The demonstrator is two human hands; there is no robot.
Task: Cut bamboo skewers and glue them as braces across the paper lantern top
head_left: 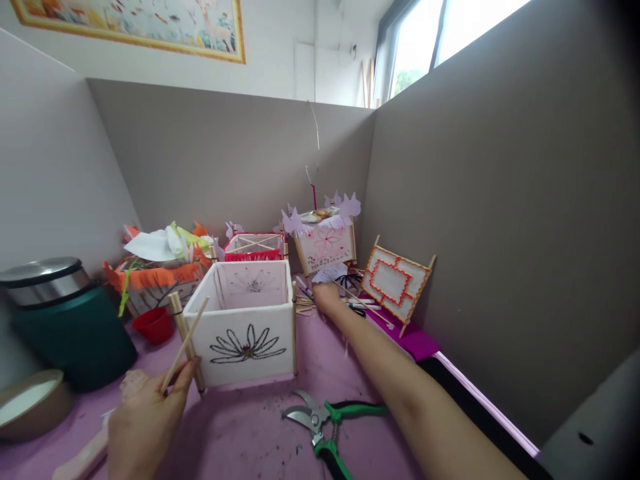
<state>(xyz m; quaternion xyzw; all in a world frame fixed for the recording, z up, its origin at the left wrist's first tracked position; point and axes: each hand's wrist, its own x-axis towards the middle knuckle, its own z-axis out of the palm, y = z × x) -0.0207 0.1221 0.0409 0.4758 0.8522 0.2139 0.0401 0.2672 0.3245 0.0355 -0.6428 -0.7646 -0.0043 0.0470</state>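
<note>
My left hand [153, 410] is closed around a thin wooden stick [186, 341], which slants up past the near left corner of a white box lantern [245, 377]. This lantern has paper-like walls, a black flower drawn on its front and stick posts at its corners. My right arm stretches across the table, and my right hand [326, 298] is down among loose short sticks [303, 305] and pens at the back. Its fingers are hidden, so I cannot see what they touch. Green-handled pruning shears [315, 420] lie with blades apart between my arms.
Behind stand a lantern with red trim [255, 247], a lantern with purple cutouts [327, 250] and an orange-trimmed one [160, 277]. A decorated panel [397, 283] leans right. At left are a green flask [70, 333], a red cup [154, 325] and a tape roll [37, 403]. Grey partitions enclose the table.
</note>
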